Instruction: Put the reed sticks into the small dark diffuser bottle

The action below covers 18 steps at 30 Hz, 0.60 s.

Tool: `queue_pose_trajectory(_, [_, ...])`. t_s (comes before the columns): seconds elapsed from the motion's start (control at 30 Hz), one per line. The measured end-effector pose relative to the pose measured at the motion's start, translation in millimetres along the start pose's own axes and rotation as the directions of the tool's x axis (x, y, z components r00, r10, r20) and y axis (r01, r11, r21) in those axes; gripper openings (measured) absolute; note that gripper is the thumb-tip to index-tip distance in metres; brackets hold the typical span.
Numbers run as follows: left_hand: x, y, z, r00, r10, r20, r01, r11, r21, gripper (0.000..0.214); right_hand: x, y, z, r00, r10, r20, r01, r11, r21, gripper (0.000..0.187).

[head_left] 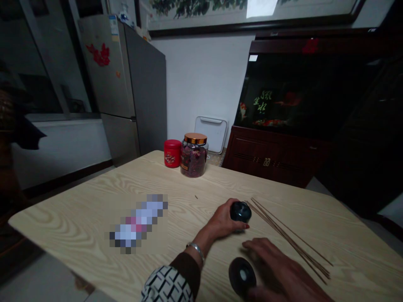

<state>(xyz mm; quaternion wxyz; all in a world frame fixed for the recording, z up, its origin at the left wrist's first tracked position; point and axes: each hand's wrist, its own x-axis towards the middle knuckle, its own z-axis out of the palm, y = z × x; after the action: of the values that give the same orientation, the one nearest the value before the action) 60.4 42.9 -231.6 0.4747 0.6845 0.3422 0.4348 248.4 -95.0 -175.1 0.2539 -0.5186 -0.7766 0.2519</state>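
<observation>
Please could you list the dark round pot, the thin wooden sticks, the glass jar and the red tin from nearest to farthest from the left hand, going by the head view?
From the left hand:
1. dark round pot: touching, under the fingers
2. thin wooden sticks: right of the hand
3. glass jar: far end of the table
4. red tin: left of the jar

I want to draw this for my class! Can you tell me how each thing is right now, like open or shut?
Left hand: curled, gripping.
Dark round pot: held in the left hand.
Right hand: open, fingers spread.
Dark round disc: lying flat beside the right hand.
Thin sticks: lying in a loose bunch.
Glass jar: lid on, full of dried petals.
Red tin: lid on.
Fridge: doors shut.
</observation>
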Motion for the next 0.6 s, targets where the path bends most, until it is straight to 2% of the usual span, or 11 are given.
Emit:
queue_pose_trajectory(0.07, [-0.5, -0.1, 0.5, 1.0, 0.0, -0.014, 0.0, 1.0, -0.01, 0.078, 3.8, -17.6, 12.2, 0.994, -0.056, 0.093, 0.056, 0.998, 0.008, 0.075])
queue_pose_trajectory(0.1, [-0.9, 0.0, 0.7, 1.0, 0.001, -0.016, -0.001, 1.0, -0.018, 0.078, 6.9, -22.9, 15.7, 0.99, -0.063, 0.128, 0.064, 0.998, -0.003, 0.076])
queue_pose_trajectory(0.17, [-1.5, 0.3, 0.9, 1.0, 0.002, -0.004, -0.002, 0.999, -0.034, 0.077, 13.4, -27.8, 15.8, 0.983, -0.064, 0.172, 0.064, 0.998, 0.005, 0.065])
queue_pose_trajectory(0.23, [-1.7, 0.1, 0.8, 1.0, 0.002, 0.005, -0.002, 0.999, -0.037, 0.076, 19.9, -27.8, 7.1, 0.987, -0.054, 0.152, 0.041, 0.996, 0.083, 0.051])
queue_pose_trajectory(0.33, [-1.4, -0.6, 0.3, 1.0, 0.001, 0.006, -0.001, 1.0, -0.029, 0.074, 33.8, -23.1, -14.7, 0.999, -0.014, -0.03, 0.022, 0.953, 0.302, 0.052])
queue_pose_trajectory(0.43, [-1.1, -0.4, -0.2, 1.0, -0.005, 0.007, 0.005, 1.0, -0.02, 0.076, 58.3, -16.2, -29.6, 0.961, 0.083, -0.263, 0.079, 0.83, 0.552, 0.057])
queue_pose_trajectory(0.53, [-0.8, 0.3, -0.2, 1.0, -0.009, -0.003, 0.009, 1.0, -0.001, 0.078, 87.4, -7.8, -25.9, 0.891, 0.204, -0.407, 0.165, 0.688, 0.706, 0.049])
queue_pose_trajectory(0.6, [-0.3, 0.3, -0.1, 1.0, -0.016, 0.004, 0.016, 1.0, 0.002, 0.08, 102.9, -1.6, -16.2, 0.864, 0.224, -0.45, 0.203, 0.664, 0.72, 0.047])
